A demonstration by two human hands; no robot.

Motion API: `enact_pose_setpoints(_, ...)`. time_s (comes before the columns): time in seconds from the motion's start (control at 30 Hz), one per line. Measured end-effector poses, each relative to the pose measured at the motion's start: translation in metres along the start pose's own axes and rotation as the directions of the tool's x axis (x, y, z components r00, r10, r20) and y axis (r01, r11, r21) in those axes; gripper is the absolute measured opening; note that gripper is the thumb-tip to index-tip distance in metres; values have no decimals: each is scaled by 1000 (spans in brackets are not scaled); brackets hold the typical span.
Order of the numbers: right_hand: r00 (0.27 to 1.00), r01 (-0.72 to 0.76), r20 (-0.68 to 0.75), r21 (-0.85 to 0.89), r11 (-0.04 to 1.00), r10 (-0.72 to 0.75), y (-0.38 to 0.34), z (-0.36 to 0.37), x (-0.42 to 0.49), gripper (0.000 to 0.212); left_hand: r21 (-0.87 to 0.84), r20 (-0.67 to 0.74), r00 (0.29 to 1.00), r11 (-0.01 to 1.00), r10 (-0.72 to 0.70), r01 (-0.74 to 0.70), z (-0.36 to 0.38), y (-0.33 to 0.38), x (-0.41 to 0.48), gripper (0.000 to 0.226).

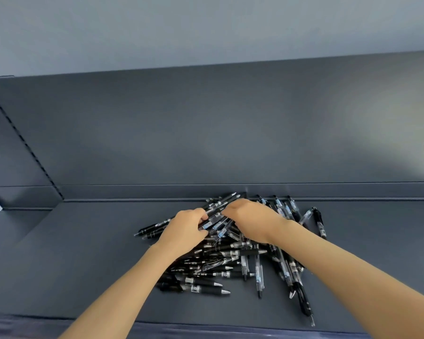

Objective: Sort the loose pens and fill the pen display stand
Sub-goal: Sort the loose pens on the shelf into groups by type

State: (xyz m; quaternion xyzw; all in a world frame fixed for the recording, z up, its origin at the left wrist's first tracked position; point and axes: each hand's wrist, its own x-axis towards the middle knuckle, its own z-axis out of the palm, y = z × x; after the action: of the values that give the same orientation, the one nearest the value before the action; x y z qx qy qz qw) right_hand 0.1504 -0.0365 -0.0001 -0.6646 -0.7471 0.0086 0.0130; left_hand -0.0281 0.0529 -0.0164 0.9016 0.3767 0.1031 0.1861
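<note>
So here's the setup: a big heap of pens (230, 260) is dumped straight onto a dark grey shelf (83, 253), sitting right of the middle and running all the way back until it touches the low lip where the shelf meets the back panel (206, 130). It's mostly black-grip clickers mixed with clear-barrel ones, lying every which way and crossing over each other.

Both hands are in the far part of the heap, close together. The left hand (184, 226) has its fingers and thumb curled round a small bunch of clear pens (216, 225) with pale blue labels, lifted a bit off the rest. The right hand (250, 220) is palm down over the same spot, fingers bent toward that bunch and touching it, but honestly I can't tell if it's actually got hold of anything, since the back of the hand hides the fingertips.

A few stragglers poke out of the edges: a couple of black pens (152, 228) stick out left past the left hand, one fat black pen (320, 222) sits on the right side, and a long one (304, 302) trails toward the front edge. A perforated upright strip (22, 140) runs up the left corner.
</note>
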Motion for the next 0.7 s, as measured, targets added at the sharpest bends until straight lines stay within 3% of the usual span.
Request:
enact_pose_setpoints(0.1, 999, 0, 52, -56, 998, 3, -12, 2, 9, 62, -52, -15, 999, 998, 30, -31, -2, -12, -2, 35)
enact_pose_setpoints(0.27, 991, -39, 119, -145, 989, 56, -23, 0, 17, 42, -41, 26, 996, 995, 90, -89, -7, -27, -3, 42)
enact_pose_setpoints(0.37, 991, -35, 125, -151, 988, 55, -25, -2, 19, 43, -55, 41, 993, 992, 113, -110, -10, -35, -6, 45)
enact_pose_setpoints(0.53, 991, 6, 135, -164, 986, 17, -24, 3, 23, 57, -46, -15, 994, 993, 110, -110, -19, -51, -6, 19)
enact_pose_setpoints(0.7, 994, 45, 108, -218, 975, -21, -22, 9, 26, 47, 5, -25, 996, 996, 86, -86, -19, -60, 1, 21)
